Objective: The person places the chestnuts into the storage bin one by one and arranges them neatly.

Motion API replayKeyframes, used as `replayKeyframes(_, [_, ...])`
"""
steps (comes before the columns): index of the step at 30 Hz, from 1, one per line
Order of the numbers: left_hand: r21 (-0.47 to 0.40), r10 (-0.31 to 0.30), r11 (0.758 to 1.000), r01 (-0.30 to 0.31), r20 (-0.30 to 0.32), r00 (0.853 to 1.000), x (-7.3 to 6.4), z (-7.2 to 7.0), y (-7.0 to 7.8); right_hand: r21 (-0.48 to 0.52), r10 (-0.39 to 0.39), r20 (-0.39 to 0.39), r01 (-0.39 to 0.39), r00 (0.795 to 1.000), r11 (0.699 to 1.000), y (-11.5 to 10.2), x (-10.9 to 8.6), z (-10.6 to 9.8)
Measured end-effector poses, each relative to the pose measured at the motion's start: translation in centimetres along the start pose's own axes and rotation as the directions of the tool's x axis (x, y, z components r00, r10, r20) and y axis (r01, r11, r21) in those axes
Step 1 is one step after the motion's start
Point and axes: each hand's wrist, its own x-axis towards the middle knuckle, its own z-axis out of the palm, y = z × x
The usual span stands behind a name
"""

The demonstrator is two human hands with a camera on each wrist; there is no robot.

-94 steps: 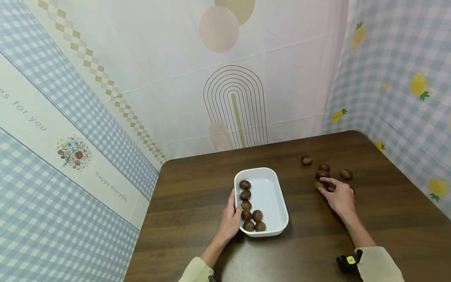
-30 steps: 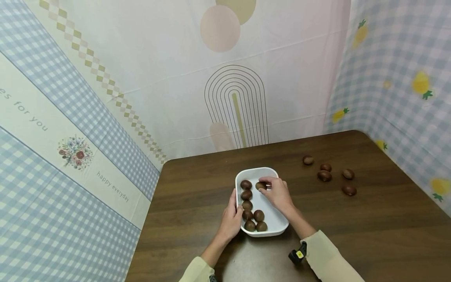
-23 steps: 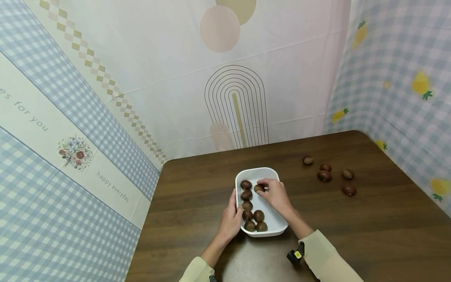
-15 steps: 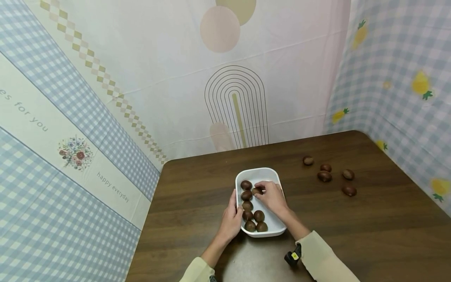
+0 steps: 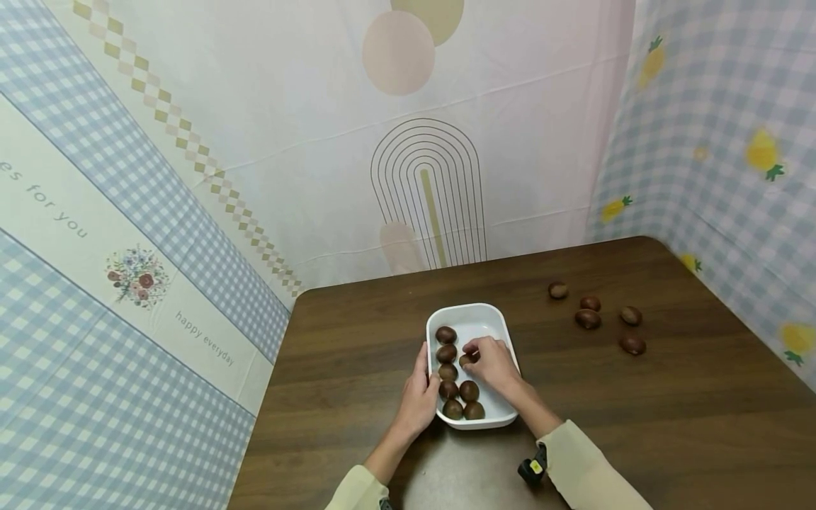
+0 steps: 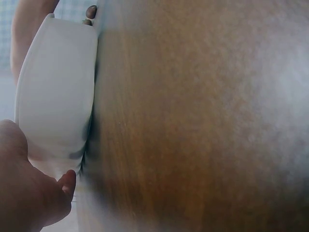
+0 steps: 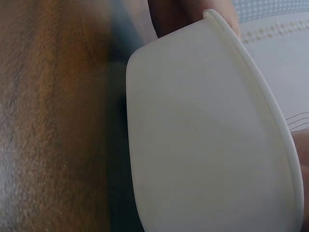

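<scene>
On the far left, a blue-checked cloth (image 5: 51, 326) is bearing printed words: "es for you", its start cut off by the edge of view, and lower down "happy everyday", with a printed bouquet (image 5: 137, 275) sitting between them. Next, the left hand (image 5: 417, 397) is gripping the left wall of a white tray (image 5: 468, 319), its thumb lying at the rim. Inside, five nuts (image 5: 447, 353) are lining that wall, and two more (image 5: 469, 390) are resting beside the row's near end. Just right of the row, the right hand (image 5: 494, 363) is pinching a brown nut (image 5: 466, 360) between thumb and fingers, within the tray; whether it is touching the floor, I cannot tell. Its wrist is wearing a black device (image 5: 530, 469) whose yellow label is showing marks too small to read. Farther right, five loose nuts (image 5: 588, 319) are lying on the wooden table (image 5: 637, 425), well apart from the hand.
</scene>
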Motion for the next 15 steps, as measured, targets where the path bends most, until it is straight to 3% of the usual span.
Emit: replayKeyframes(15, [-0.012, 0.004, 1.000, -0.004, -0.008, 1.000, -0.05, 0.12, 0.04, 0.005, 0.029, 0.041, -0.029, 0.999, 1.000, -0.20, -0.24, -0.04])
